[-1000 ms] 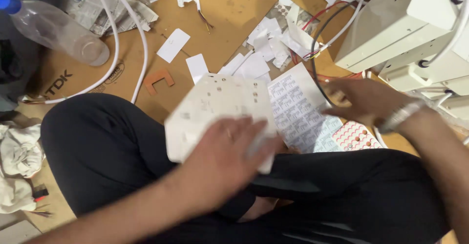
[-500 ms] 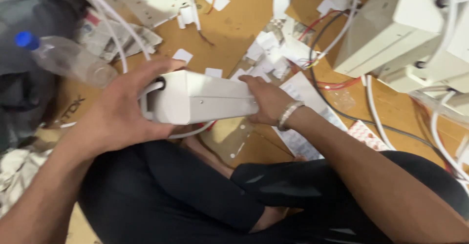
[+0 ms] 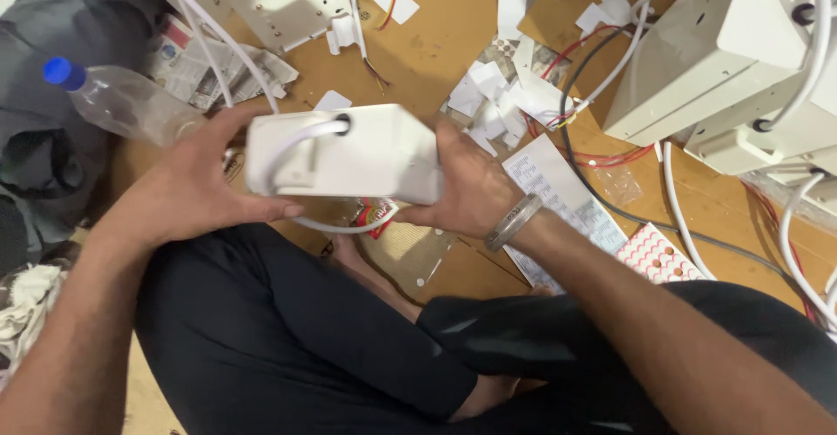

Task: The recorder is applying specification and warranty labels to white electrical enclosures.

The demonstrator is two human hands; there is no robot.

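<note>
Held over crossed legs (image 3: 288, 339) above the cardboard floor (image 3: 436, 43): white box (image 3: 349, 152), now lifted and blurred where a flat sheet lay a second ago. Clasped at either end by left hand (image 3: 187, 186) and right hand (image 3: 471, 182). Long axis left-right, cord hole facing up. Beyond: bottle (image 3: 113, 99) far left, paper scraps (image 3: 506, 95), more boxes (image 3: 724, 51) far right.
</note>
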